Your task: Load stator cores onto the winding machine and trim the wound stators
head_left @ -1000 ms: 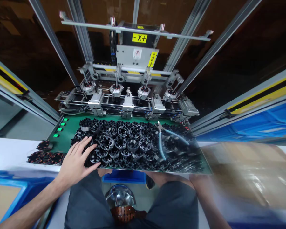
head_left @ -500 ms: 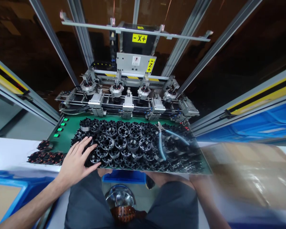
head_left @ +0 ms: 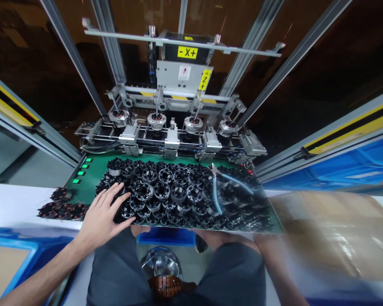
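My left hand point(head_left: 104, 212) lies spread at the left end of a dense layer of black ring-shaped motor stators point(head_left: 161, 191). Its fingertips rest on or just over the nearest ones, and nothing is gripped. My right forearm point(head_left: 274, 263) runs up to the front edge of the green work plate point(head_left: 97, 170); the hand itself is hidden. Blue-handled cutting pliers point(head_left: 214, 187) lie across the stators to the right, jaws pointing away from me. Copper-wound stators point(head_left: 64, 209) sit in a row left of my left hand.
Behind the plate stands a winding machine with several metal fixtures point(head_left: 156, 121) and a plate marked Z point(head_left: 185, 76). Aluminium posts point(head_left: 73, 55) rise on both sides. A cardboard box point(head_left: 338, 229) stands at right, a blue bin point(head_left: 28, 250) at left.
The machine's bar and Z-marked plate have shifted slightly, and its thin rods now reach down at the fixtures. My left hand stays in place.
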### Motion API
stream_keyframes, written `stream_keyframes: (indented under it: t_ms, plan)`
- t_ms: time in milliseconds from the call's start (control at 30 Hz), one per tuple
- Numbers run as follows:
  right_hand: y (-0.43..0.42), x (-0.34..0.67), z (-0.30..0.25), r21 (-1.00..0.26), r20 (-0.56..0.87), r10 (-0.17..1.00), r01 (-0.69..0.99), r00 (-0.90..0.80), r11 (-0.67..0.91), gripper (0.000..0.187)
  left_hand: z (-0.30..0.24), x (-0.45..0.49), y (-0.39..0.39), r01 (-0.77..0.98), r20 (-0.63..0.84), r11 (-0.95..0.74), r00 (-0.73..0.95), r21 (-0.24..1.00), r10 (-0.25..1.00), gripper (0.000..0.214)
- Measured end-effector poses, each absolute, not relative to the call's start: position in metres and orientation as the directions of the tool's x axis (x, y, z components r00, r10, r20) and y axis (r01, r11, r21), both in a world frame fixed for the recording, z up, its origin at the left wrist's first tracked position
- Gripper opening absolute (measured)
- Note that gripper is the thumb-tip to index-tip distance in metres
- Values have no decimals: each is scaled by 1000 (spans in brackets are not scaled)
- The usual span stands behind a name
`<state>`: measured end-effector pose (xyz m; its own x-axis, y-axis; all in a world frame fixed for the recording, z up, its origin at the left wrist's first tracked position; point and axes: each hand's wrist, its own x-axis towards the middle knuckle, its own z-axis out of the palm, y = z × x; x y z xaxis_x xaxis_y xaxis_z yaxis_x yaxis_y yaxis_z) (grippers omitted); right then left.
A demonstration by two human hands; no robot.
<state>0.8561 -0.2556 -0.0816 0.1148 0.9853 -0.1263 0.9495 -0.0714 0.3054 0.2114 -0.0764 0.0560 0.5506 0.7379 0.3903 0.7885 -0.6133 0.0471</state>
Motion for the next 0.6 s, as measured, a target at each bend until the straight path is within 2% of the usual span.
stream_keyframes:
  t_ms: [233, 467, 600]
  plan:
    - [-250, 852, -84, 345, -111, 986, 935, 126, -80, 26, 55, 210, -76, 790, 380, -610, 548, 56, 745, 60]
    - [-256, 856, -83, 325, -112, 988, 943, 110, -68, 17, 55, 211, -77, 791, 381, -609, 546, 58, 746, 60]
    - [-257, 859, -87, 301, -107, 986, 950, 124, -87, 22, 54, 211, -76, 791, 392, -609, 545, 52, 741, 59]
